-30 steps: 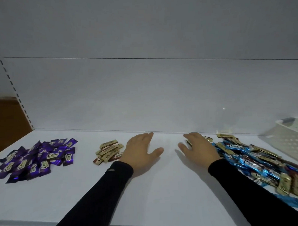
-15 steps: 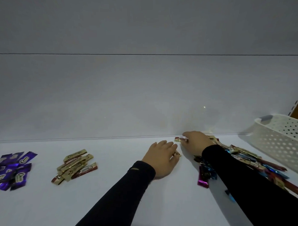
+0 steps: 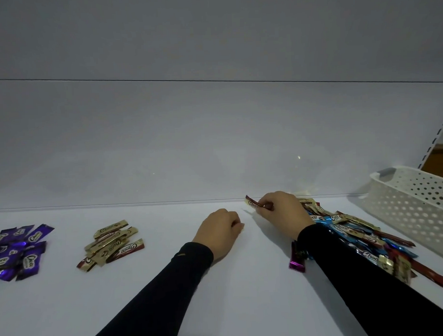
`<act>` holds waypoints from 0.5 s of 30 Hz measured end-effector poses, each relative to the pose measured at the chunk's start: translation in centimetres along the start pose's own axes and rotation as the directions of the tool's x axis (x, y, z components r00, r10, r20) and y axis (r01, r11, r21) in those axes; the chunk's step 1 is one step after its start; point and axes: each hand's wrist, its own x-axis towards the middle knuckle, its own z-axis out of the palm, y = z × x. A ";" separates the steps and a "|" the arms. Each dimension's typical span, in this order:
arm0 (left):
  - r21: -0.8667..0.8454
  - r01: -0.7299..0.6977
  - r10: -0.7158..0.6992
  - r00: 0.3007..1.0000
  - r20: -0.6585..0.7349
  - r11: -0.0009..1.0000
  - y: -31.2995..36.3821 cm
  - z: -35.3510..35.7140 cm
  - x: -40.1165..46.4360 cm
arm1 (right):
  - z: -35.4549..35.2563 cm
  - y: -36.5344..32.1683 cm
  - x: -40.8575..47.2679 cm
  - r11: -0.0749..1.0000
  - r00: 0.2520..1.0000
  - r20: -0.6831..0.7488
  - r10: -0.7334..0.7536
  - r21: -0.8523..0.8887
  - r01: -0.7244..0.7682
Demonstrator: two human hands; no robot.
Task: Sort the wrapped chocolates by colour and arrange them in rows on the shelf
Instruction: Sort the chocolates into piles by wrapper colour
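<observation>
Two hands work at centre frame on the shelf [image 3: 245, 305]: the right hand [image 3: 283, 209] pinches a red-and-gold chocolate [image 3: 253, 205], while the left hand [image 3: 219, 232] rests curled; whether it holds anything cannot be told. Purple pile [image 3: 17, 253] far left, gold pile [image 3: 111, 243] left, mixed pile [image 3: 363, 238] right beside a white basket [image 3: 417, 206].

Purple pile [image 3: 16, 253] cut by left edge, basket [image 3: 417, 208] cut at right, left hand [image 3: 221, 233] curled, contents possibly hidden, mixed pile [image 3: 363, 238] partly behind sleeve [image 3: 344, 269]
</observation>
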 end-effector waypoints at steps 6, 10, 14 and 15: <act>-0.581 0.190 -0.276 0.959 -0.063 0.792 1.3 -0.4 -1.4 | -0.7 -1.4 -3.2 0.914 0.993 -0.048 0.105 0.397 -0.078; -0.883 0.256 -0.427 0.902 0.070 0.395 2.3 -0.8 -1.9 | -0.5 -2.3 -5.0 0.855 0.997 0.021 0.074 0.513 -0.074; -0.877 0.257 -0.507 0.862 0.017 0.407 0.4 -2.0 -2.8 | 1.0 -3.6 -6.1 0.848 0.997 0.063 0.051 0.525 -0.076; -0.837 0.245 -0.522 0.851 -0.056 0.489 -0.4 -2.5 -3.3 | 1.4 -4.1 -6.3 0.839 0.996 0.082 0.042 0.538 -0.080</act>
